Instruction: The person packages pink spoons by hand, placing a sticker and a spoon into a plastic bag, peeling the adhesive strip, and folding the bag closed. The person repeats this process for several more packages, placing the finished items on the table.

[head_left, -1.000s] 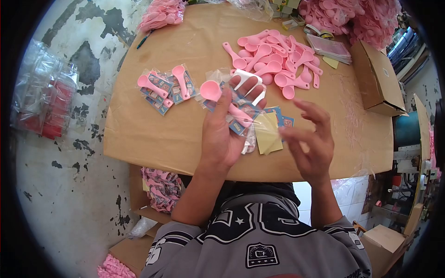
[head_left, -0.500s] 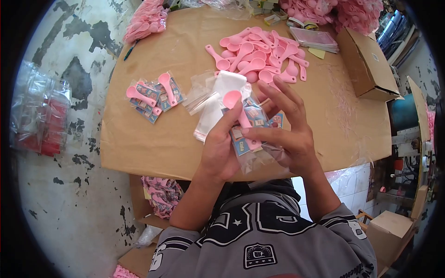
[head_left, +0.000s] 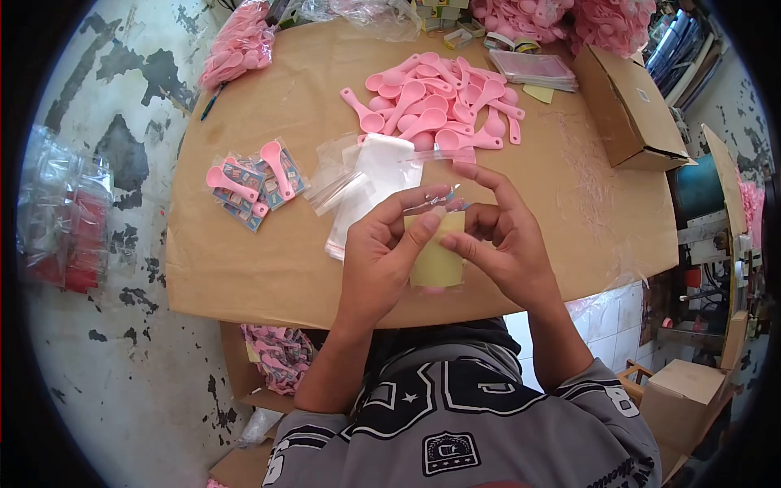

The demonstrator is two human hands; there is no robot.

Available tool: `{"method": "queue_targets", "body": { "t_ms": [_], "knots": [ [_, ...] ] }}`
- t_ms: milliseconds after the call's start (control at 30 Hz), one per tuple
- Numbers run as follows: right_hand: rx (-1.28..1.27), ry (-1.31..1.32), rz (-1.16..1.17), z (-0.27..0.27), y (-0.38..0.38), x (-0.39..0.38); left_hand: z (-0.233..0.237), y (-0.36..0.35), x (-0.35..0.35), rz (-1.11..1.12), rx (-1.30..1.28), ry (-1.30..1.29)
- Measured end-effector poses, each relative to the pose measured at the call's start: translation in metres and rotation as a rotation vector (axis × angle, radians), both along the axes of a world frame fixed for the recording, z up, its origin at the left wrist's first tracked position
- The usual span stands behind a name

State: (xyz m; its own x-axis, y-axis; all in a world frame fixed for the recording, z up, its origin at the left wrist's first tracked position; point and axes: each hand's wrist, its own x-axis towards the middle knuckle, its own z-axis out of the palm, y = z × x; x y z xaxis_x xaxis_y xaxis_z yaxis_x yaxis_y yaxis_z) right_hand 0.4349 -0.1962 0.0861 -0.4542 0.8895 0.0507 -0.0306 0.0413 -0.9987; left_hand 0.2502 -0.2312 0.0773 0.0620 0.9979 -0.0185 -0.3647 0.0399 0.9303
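Both hands hold a small clear packet upright above the near part of the table, its plain yellow-green card side [head_left: 439,259] showing. My left hand [head_left: 384,248] pinches its left edge, thumb across the card. At the right edge, my right hand [head_left: 508,244] grips it with the thumb and bent fingers. A bit of pink shows at the packet's lower end. Behind my left hand lie white-backed clear bags [head_left: 366,183]. Farther back is a heap of pink spoons [head_left: 431,102]. Packed spoons on blue cards [head_left: 256,185] lie to the left.
An open cardboard box [head_left: 630,110] stands at the table's right edge. Stacked clear sleeves [head_left: 533,69] and tape rolls [head_left: 498,42] are at the back. A bag of pink spoons [head_left: 237,49] and a pen [head_left: 213,102] lie at the back left.
The packet has been turned over: the pink spoon and blue printed card faced up before, and the yellow-green side shows now. Both hands have closed in around it. The view has shifted slightly.
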Motion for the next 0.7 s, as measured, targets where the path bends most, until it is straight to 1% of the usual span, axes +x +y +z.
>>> {"method": "queue_targets", "body": {
  "t_ms": [100,200,300,333,433,533,633,700],
  "knots": [
    [0.185,-0.077,-0.294,0.002,0.000,-0.005,0.004,-0.007,0.005,0.111,0.000,0.065],
    [0.768,-0.329,-0.438,0.002,0.011,0.001,0.006,-0.011,0.009,0.172,0.059,0.116],
    [1.014,-0.394,-0.435,0.009,0.016,-0.006,0.002,-0.013,0.020,0.233,0.120,0.168],
    [1.030,-0.417,-0.437,0.011,0.015,-0.010,0.000,-0.014,0.023,0.260,0.139,0.189],
    [1.138,-0.463,-0.471,0.012,0.019,-0.016,-0.009,-0.017,0.015,0.162,0.165,0.360],
    [1.157,-0.450,-0.499,0.007,0.021,-0.019,-0.011,-0.019,0.015,0.132,0.144,0.459],
    [1.164,-0.430,-0.511,-0.002,0.024,-0.018,-0.007,-0.018,0.015,0.141,0.188,0.581],
    [1.148,-0.457,-0.508,0.002,0.024,-0.015,-0.001,-0.019,0.017,0.123,0.199,0.615]
  ]
}}
